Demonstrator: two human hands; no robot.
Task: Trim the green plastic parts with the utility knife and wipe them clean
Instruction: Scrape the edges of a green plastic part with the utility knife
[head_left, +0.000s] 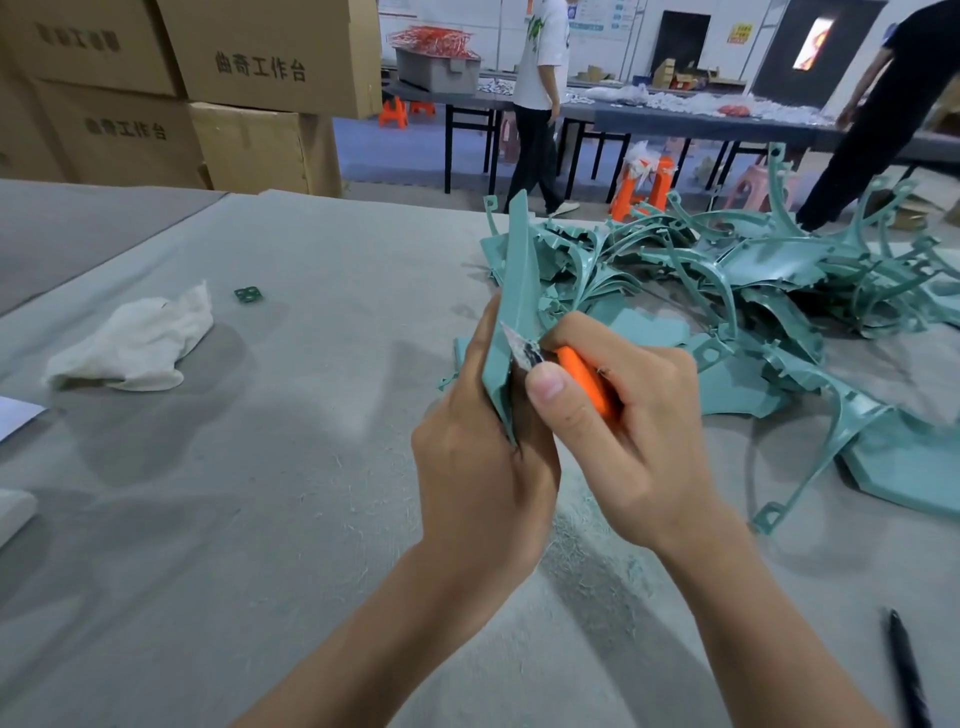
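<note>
Head view: the left hand (483, 467) has its grip clamped on the lower end of a long, tapering teal-green plastic part (514, 291), held upright near centre. The right hand (623, 415) grips an orange-handled utility knife (582, 371), its blade against the part's edge. The part looks light, thin, stiff yet springy, so it is best held close beside the cut. A heap of green plastic parts (753, 270) lies at 2 o'clock and a crumpled white cloth (135, 343) at 9 o'clock.

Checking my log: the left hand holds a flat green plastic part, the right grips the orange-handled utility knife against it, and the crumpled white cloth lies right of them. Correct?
One slip: the head view shows the crumpled white cloth lying left of the left hand and right hand, not right. The rest stands.
</note>
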